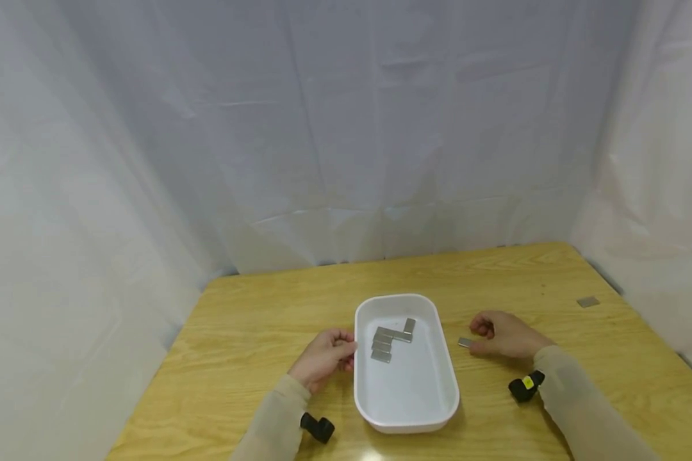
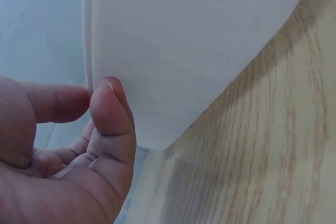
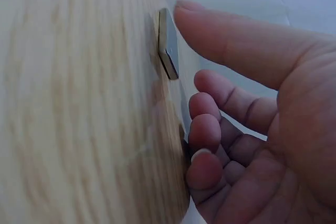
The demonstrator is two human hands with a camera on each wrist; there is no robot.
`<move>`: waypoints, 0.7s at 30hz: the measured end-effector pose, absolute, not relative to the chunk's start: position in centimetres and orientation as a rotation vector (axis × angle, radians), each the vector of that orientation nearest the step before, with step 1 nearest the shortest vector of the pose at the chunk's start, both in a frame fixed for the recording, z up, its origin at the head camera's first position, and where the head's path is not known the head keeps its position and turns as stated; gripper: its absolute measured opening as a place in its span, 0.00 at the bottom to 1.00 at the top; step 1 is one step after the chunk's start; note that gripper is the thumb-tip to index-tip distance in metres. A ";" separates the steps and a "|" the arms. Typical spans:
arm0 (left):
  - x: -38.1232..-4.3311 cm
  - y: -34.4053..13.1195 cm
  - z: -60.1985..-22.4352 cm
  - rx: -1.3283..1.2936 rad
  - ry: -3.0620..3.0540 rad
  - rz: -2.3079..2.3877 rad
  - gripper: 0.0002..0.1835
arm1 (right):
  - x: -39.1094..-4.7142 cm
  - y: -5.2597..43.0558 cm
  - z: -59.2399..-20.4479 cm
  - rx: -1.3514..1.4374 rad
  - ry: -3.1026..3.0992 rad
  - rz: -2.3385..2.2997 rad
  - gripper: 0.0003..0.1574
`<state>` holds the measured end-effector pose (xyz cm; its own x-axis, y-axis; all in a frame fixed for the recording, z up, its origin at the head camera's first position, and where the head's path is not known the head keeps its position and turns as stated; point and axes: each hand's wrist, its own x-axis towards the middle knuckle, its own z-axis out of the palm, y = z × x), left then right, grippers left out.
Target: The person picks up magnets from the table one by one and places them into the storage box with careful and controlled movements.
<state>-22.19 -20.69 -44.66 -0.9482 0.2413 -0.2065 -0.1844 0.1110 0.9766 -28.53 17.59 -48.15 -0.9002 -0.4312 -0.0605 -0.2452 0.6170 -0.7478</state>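
A white rectangular plastic tub (image 1: 406, 390) stands on the wooden table. My left hand (image 1: 325, 355) pinches its left rim between thumb and finger, seen close up against the tub wall (image 2: 173, 40) in the left wrist view. Several flat silver metal rectangles (image 1: 382, 346) lie inside the tub, some overlapping. Right of the tub, another small metal rectangle (image 1: 464, 342) lies flat on the table. My right hand (image 1: 504, 336) is beside it, thumb tip right at the piece (image 3: 169, 45). Its other fingers are loosely curled, apart from the thumb, with nothing between them.
A flat grey rectangle (image 1: 588, 301) lies near the right edge of the wooden table (image 1: 254, 358). White sheeting (image 1: 352, 128) hangs behind the table and at both sides. Black wrist devices (image 1: 317, 428) sit at both sleeves.
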 end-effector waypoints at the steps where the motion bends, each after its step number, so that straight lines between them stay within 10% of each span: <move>1: -22.2 -20.7 -44.6 0.057 2.081 1.903 0.14 | -28.5 17.6 -48.1 -0.554 2.607 -1.147 0.30; 21: -22.2 -20.7 -44.7 0.065 2.083 1.901 0.14 | -28.1 17.4 -47.9 -0.590 2.639 -1.044 0.19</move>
